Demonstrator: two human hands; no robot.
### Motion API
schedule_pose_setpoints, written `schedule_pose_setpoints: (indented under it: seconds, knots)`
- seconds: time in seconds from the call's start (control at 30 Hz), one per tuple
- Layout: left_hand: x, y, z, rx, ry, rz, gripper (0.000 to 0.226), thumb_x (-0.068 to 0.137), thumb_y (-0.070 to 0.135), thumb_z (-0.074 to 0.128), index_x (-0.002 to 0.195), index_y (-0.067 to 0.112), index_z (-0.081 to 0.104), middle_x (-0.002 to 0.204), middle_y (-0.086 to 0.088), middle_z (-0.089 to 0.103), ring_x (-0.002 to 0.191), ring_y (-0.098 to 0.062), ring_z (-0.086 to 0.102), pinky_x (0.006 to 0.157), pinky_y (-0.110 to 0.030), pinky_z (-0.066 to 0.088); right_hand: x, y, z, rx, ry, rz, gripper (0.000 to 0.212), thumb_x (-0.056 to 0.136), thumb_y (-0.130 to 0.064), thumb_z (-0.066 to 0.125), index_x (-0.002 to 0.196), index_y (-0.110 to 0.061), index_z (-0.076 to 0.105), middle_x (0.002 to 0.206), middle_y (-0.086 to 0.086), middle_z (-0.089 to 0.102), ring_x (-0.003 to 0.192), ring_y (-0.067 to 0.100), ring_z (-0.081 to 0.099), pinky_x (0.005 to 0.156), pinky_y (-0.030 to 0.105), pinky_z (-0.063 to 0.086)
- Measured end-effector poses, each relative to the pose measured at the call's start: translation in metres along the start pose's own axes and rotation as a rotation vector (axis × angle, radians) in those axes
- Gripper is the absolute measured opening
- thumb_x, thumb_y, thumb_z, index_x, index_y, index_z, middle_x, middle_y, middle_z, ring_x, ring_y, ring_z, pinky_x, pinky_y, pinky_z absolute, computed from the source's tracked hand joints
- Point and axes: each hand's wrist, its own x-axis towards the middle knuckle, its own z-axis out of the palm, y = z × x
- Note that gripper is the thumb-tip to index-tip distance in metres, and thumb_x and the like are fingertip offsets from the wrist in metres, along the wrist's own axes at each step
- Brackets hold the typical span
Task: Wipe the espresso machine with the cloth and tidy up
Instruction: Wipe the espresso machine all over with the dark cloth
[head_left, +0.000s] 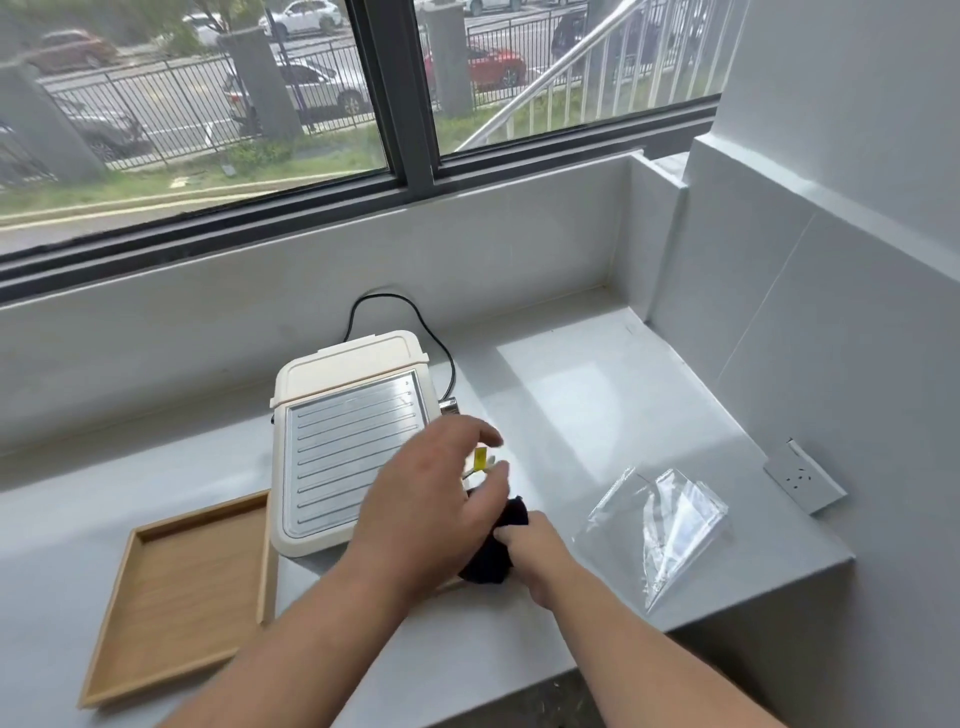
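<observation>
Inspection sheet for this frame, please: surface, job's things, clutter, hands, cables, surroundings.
Surface: grey counter, corner ledge under a window.
Job's things: cream espresso machine with ribbed metal top; black cloth at its right front.
Clutter: empty wooden tray left; clear plastic bag right.
Hands: right hand grips the cloth; left hand above it, fingers loosely spread.
Cables: black cord loops behind the machine.
Surroundings: wall socket; cars and a fence outside.

Bare grey counter nook under a street-facing window, wall socket alongside.
</observation>
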Motion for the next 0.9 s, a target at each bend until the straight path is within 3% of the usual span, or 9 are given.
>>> schedule_pose_setpoints:
  seconds: [0.13,0.23,0.3,0.4,0.53,0.63,0.73,0.83,0.9]
  knots:
    - [0.023,-0.046,-0.03,0.19,0.099,-0.117,0.046,0.093,0.047,0.063,0.136,0.032,0.059,0.149,0.011,0.054,0.14,-0.015,0.04,0.112,-0.026,0.028,0.01,-0.003,0.001,0.104,-0.059,0.037,0.022,0.1,-0.009,0.06,0.122,-0.007,0.064,0.119,0.021,0.073,0.113,0.039,0.07,0.101,0.057,0.056]
    - [0.03,-0.073,-0.039,0.39,-0.07,-0.238,0.072,0.09,0.071,0.055,0.154,0.039,0.043,0.173,0.006,0.026,0.16,-0.024,0.015,0.13,-0.052,0.012,0.022,-0.007,-0.003,0.173,-0.067,0.096,0.021,0.104,-0.015,0.061,0.124,-0.011,0.065,0.119,0.017,0.074,0.11,0.036,0.071,0.078,0.045,0.064]
    - [0.031,-0.083,-0.037,0.432,-0.135,-0.285,0.084,0.084,0.086,0.039,0.157,0.044,0.035,0.175,0.008,0.017,0.162,-0.024,0.007,0.129,-0.059,0.006,0.027,-0.014,-0.004,0.186,-0.085,0.13,0.02,0.105,-0.017,0.06,0.124,-0.011,0.066,0.121,0.019,0.073,0.111,0.039,0.07,0.068,0.042,0.063]
    - [0.03,-0.09,-0.032,0.435,-0.127,-0.288,0.09,0.079,0.092,0.025,0.159,0.05,0.027,0.176,0.013,0.011,0.162,-0.019,0.001,0.129,-0.06,0.001,0.036,-0.025,-0.007,0.1,-0.116,0.158,0.02,0.106,-0.023,0.059,0.121,-0.013,0.067,0.119,0.019,0.073,0.102,0.039,0.072,0.069,0.045,0.064]
    - [0.03,-0.094,-0.029,0.448,-0.114,-0.276,0.09,0.079,0.094,0.023,0.159,0.052,0.024,0.175,0.015,0.009,0.162,-0.015,-0.001,0.129,-0.059,-0.001,0.05,-0.041,-0.009,-0.017,-0.165,0.192,0.024,0.108,-0.032,0.054,0.124,-0.017,0.064,0.12,0.019,0.071,0.073,0.033,0.071,0.058,0.039,0.063]
    - [0.029,-0.095,-0.028,0.46,-0.111,-0.27,0.089,0.079,0.094,0.024,0.159,0.053,0.024,0.175,0.016,0.008,0.162,-0.015,-0.002,0.13,-0.057,-0.001,0.06,-0.051,-0.007,-0.074,-0.174,0.202,0.019,0.108,-0.025,0.054,0.119,-0.017,0.067,0.108,0.017,0.073,0.064,0.031,0.071,0.059,0.039,0.064]
    - [0.029,-0.096,-0.028,0.47,-0.101,-0.268,0.089,0.079,0.094,0.024,0.158,0.053,0.025,0.175,0.015,0.01,0.162,-0.015,0.0,0.13,-0.056,0.0,0.07,-0.061,-0.007,-0.101,-0.174,0.218,0.026,0.107,-0.012,0.046,0.12,-0.015,0.068,0.116,0.021,0.07,0.073,0.036,0.072,0.062,0.043,0.065]
    - [0.029,-0.097,-0.026,0.471,-0.091,-0.261,0.089,0.08,0.094,0.024,0.158,0.053,0.026,0.175,0.016,0.01,0.162,-0.015,-0.001,0.13,-0.056,0.001,0.08,-0.072,-0.004,-0.116,-0.166,0.204,0.011,0.102,-0.017,0.063,0.108,-0.012,0.071,0.121,0.022,0.07,0.092,0.04,0.073,0.067,0.046,0.066]
    - [0.029,-0.097,-0.026,0.472,-0.094,-0.262,0.089,0.08,0.095,0.022,0.159,0.054,0.024,0.175,0.016,0.009,0.162,-0.014,-0.002,0.13,-0.057,0.001,0.089,-0.079,-0.002,-0.124,-0.172,0.175,0.004,0.099,-0.016,0.066,0.101,-0.013,0.068,0.11,0.015,0.069,0.097,0.039,0.071,0.071,0.048,0.065]
